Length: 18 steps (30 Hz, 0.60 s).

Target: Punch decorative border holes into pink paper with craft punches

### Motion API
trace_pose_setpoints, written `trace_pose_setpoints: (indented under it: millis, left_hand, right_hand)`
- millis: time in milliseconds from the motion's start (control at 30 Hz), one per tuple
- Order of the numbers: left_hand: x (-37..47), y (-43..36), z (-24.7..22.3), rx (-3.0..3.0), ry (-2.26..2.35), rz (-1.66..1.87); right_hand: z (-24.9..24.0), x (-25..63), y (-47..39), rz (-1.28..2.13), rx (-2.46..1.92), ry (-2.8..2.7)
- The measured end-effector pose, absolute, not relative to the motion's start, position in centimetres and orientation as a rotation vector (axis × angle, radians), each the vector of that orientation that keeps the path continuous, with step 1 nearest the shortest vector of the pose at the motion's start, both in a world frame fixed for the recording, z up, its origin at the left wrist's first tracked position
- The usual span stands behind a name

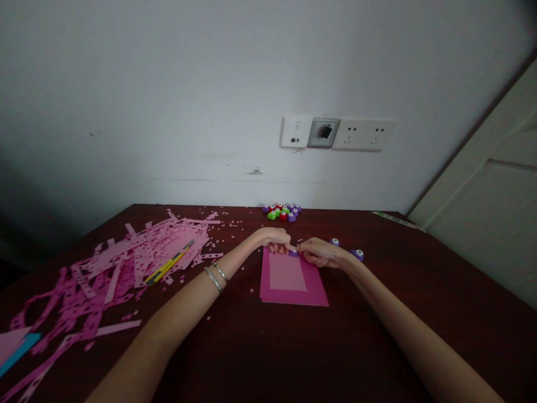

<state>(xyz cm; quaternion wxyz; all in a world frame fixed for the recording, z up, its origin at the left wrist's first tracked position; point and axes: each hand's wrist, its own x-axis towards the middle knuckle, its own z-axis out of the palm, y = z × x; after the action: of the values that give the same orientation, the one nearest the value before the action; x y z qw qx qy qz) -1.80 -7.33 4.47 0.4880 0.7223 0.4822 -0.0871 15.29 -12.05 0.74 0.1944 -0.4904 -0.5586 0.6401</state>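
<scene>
At the far left, a flat bright-blue piece (19, 355) and a pale pink paper sheet (9, 342) lie at the near edge of view. Beyond and to the right spreads a loose heap of pink paper strips (107, 261), many with punched holes, on the dark reddish-brown desk (235, 347). A slim yellow cutter (168, 265) rests aslant on the heap's right side, and tiny pink paper bits (221, 242) are scattered beyond it. Two silvery bangles (215, 278) circle the left wrist.

The left hand (276, 238), fingers curled, is at the far edge of a magenta paper sheet (317, 288) with a smaller pale pink rectangle (287, 274) on top. A small purple plastic punch with a white round top (293, 253) sits at that far edge, between the hands; the left fingertips touch it. Behind stands a cluster of red, green and purple punches (283, 215) near the wall. The right hand (318, 251) is bent in close on the punch's other side; I cannot tell whether it grips punch or paper. Two more purple punches (357, 254) lie beside the right wrist. Farther right, a narrow pale strip (398, 220) lies along the desk's back.
</scene>
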Motion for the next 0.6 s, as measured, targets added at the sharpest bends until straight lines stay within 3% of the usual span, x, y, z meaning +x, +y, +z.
trace_pose_setpoints:
  millis: [233, 467, 600]
  left_hand:
    - [-2.0, -7.8, 5.3, 1.99, 1.104, -0.187]
    - [-2.2, -13.5, 7.0, 2.877, 1.554, 0.138]
    - [-2.9, -18.3, 4.6, 3.112, 1.422, -0.095]
  right_hand:
    - [2.0, 15.4, -12.6, 1.682, -1.398, -1.677]
    - [3.3, 15.7, -12.5, 1.144, -1.448, -2.006]
    - [2.9, 15.4, -12.6, 0.745, -1.366, -2.267]
